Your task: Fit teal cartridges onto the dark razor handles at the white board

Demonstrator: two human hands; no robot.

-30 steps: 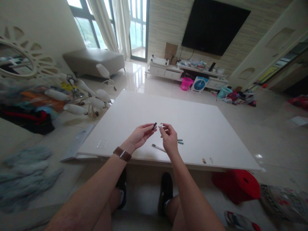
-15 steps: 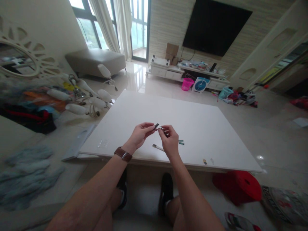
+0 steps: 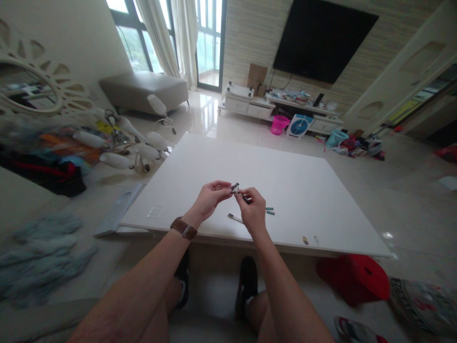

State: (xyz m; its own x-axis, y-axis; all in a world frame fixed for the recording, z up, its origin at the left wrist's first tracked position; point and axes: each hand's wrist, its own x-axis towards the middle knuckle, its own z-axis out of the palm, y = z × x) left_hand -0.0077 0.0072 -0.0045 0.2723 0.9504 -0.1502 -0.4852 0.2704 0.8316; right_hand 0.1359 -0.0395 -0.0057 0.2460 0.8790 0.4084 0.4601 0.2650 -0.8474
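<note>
My left hand (image 3: pixel 211 198) pinches a small black piece (image 3: pixel 235 185) between thumb and fingertips, above a large white board (image 3: pixel 228 159). Facing it, my right hand (image 3: pixel 254 212) is closed around a slim dark item (image 3: pixel 245 198). A bright metallic part (image 3: pixel 236 189) shows where the two fingertips meet; I cannot tell which item it belongs to. On the board, left of my right wrist, lies a small brush (image 3: pixel 234 217) with a pale handle, partly covered by that hand. Two short green strips (image 3: pixel 270 210) rest just right of my right hand.
A clear square piece (image 3: pixel 154 212) lies at the board's left, a small brown-gold piece (image 3: pixel 305 240) near its front right edge. A lamp with white shades (image 3: pixel 116 161) stands left of the board. A red stool-like object (image 3: pixel 357 278) sits by the front right corner.
The black piece between my fingertips has tilted slightly, and more of the metallic part shows. Both hands stay together; the whole view has shifted a little.
</note>
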